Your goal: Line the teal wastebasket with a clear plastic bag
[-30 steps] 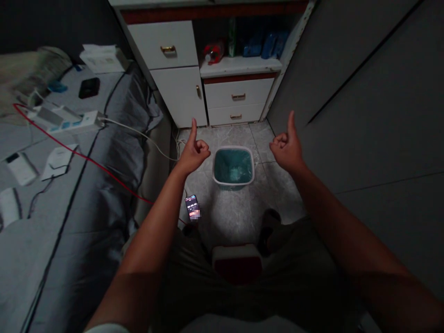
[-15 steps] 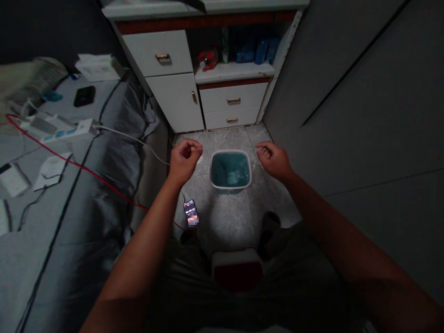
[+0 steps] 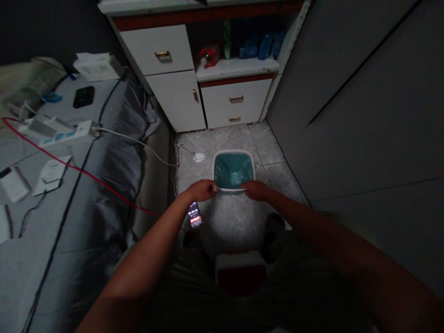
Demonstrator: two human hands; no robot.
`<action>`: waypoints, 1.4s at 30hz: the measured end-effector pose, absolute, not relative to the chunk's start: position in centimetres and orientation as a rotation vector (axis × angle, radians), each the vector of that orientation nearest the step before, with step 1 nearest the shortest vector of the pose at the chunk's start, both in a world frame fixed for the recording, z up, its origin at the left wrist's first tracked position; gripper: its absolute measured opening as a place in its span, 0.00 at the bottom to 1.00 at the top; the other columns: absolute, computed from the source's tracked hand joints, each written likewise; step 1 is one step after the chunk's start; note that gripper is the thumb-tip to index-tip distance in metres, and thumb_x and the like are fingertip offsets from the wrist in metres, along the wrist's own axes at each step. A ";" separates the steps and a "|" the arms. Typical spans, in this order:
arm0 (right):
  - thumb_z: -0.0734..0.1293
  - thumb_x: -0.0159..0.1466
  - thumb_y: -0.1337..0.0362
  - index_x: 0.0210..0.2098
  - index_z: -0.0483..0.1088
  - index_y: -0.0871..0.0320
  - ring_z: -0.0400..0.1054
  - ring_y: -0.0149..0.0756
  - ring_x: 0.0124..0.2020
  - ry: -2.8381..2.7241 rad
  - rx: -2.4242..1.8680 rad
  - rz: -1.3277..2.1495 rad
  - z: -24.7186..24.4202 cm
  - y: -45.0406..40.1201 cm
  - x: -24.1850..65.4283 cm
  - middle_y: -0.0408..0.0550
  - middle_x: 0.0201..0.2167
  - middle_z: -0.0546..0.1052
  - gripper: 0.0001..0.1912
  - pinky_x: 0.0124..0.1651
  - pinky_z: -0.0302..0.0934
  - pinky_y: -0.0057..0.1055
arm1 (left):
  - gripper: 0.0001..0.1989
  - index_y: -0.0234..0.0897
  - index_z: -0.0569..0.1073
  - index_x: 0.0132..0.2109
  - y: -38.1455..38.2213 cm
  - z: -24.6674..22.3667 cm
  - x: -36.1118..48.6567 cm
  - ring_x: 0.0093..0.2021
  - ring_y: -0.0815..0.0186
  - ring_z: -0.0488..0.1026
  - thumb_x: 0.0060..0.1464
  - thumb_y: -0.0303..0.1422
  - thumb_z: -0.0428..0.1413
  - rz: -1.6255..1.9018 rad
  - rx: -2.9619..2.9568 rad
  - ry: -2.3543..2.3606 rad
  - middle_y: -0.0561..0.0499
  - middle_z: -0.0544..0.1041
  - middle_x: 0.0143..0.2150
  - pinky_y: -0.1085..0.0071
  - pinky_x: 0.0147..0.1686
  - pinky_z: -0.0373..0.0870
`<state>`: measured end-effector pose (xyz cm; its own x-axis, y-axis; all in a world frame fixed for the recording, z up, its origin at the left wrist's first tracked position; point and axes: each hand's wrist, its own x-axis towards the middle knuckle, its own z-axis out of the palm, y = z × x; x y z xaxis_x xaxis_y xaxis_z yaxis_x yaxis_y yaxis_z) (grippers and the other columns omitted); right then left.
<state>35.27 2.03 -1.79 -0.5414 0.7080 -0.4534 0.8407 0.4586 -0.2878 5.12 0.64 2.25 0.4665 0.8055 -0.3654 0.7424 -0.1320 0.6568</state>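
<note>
A teal bin (image 3: 234, 189) with a pale rim and a clear liner inside stands upright on the grey tiled floor. At the near left corner of its rim, my left hand (image 3: 203, 190) is closed with the fingertips on the edge. My right hand (image 3: 255, 190) pinches the near right part of the same rim, its thumb and fingers together. Just below my left hand a lit phone (image 3: 194, 215) lies on the floor, showing a timer.
On the left, a grey-covered bed (image 3: 104, 203) bears a power strip (image 3: 74, 134), a tissue box (image 3: 99, 67) and a dark phone (image 3: 83, 96). A white cabinet (image 3: 175, 99) stands ahead. Below is a red and white stool (image 3: 241, 273). A red cable crosses the left side.
Both hands have come down and inward from either side of the bin to its near rim, and their fingers have closed on it. The view has shifted slightly.
</note>
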 end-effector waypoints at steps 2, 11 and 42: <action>0.65 0.69 0.69 0.61 0.77 0.51 0.73 0.46 0.61 2.436 1.352 -0.719 -2.1 2.5 35.2 0.51 0.60 0.79 0.23 0.60 0.66 0.37 | 0.10 0.40 0.83 0.40 0.1 1.8 5.2 0.40 0.61 0.79 0.53 0.35 0.60 -0.076 1.906 1.282 0.50 0.85 0.39 0.70 0.42 0.72; 0.69 0.63 0.71 0.57 0.77 0.53 0.76 0.48 0.51 2.460 1.394 -0.772 2.8 4.4 34.7 0.53 0.50 0.83 0.23 0.50 0.65 0.35 | 0.32 0.42 0.69 0.71 -0.5 1.5 4.6 0.48 0.53 0.82 0.61 0.41 0.59 -0.312 1.907 1.417 0.45 0.85 0.48 0.66 0.48 0.73; 0.67 0.64 0.65 0.71 0.68 0.51 0.74 0.50 0.58 3.002 2.134 -0.386 8.7 17.3 37.9 0.53 0.79 0.53 0.34 0.58 0.71 0.49 | 0.43 0.39 0.49 0.80 3.2 -4.9 2.4 0.62 0.49 0.78 0.66 0.49 0.52 -0.281 1.703 1.700 0.33 0.79 0.63 0.59 0.60 0.68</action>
<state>37.94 17.34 8.69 -0.2332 0.9180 0.3207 0.8070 0.3667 -0.4628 2.36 3.18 -4.87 0.1137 0.7878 -0.6054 0.9408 0.1105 0.3204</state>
